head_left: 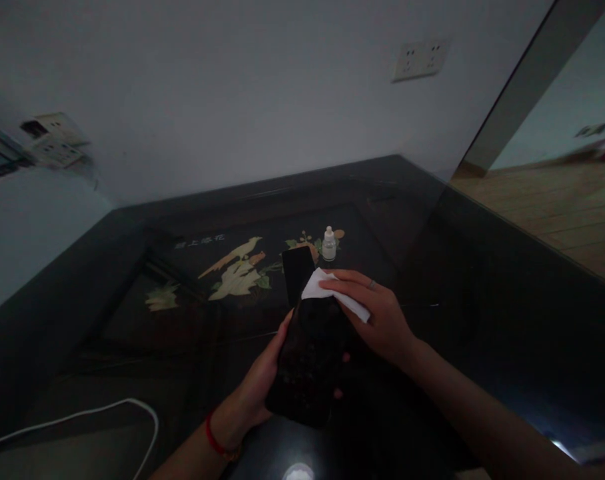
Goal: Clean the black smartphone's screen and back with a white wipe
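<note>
A dark smartphone (310,363) is gripped from below by my left hand (265,373), its thumb along the left edge and fingertips showing at the right edge. Smudges or droplets mark its black face. My right hand (377,310) pinches a folded white tissue (315,285) and presses it against the phone's top edge. Just beyond lies a black flat slab (297,267), perhaps a second phone or a case, partly covered by the tissue and the held phone. A small white dropper bottle (329,245) stands upright behind my right hand.
The glossy dark table (422,267) carries a bird-and-flower picture (237,280). A white cable (102,407) curves across the lower left. Wall sockets (421,59) are above the table, whose right edge borders a wooden floor (562,207).
</note>
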Available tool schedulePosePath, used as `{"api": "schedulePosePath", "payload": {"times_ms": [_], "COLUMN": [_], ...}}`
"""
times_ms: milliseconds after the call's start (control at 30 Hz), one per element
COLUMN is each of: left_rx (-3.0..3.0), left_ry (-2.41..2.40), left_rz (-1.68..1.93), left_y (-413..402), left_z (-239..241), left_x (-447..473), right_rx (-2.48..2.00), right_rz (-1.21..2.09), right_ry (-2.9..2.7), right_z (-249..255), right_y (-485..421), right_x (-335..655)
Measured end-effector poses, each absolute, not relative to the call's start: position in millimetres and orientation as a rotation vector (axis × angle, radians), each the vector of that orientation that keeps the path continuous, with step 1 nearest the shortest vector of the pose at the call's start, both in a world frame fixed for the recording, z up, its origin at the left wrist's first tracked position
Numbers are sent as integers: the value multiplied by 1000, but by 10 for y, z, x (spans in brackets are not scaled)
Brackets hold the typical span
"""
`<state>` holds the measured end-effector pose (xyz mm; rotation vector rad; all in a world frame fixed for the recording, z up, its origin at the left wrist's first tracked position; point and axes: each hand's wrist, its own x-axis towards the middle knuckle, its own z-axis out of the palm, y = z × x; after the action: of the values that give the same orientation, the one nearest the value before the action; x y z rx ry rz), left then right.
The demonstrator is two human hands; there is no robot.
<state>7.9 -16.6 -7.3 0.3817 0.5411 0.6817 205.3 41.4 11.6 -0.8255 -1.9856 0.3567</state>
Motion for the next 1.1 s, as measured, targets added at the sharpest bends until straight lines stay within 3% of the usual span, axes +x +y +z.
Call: {"api": "schedulePosePath", "payload": {"times_ms": [800, 967, 1100], "left_rx": [285, 284, 349], "left_ry": [626, 608, 457], "left_rz": [981, 948, 801], "left_y": [-65, -79, -125], "left_z": [-30, -30, -18], "left_x": [-31, 7, 15], "right_rx": [-652, -538, -816], "right_rz": [-166, -45, 48], "right_ry": [-2216, -2145, -1885], "right_z": [28, 106, 166], "right_y": [286, 229, 274], "right_x": [1865, 1884, 1984]}}
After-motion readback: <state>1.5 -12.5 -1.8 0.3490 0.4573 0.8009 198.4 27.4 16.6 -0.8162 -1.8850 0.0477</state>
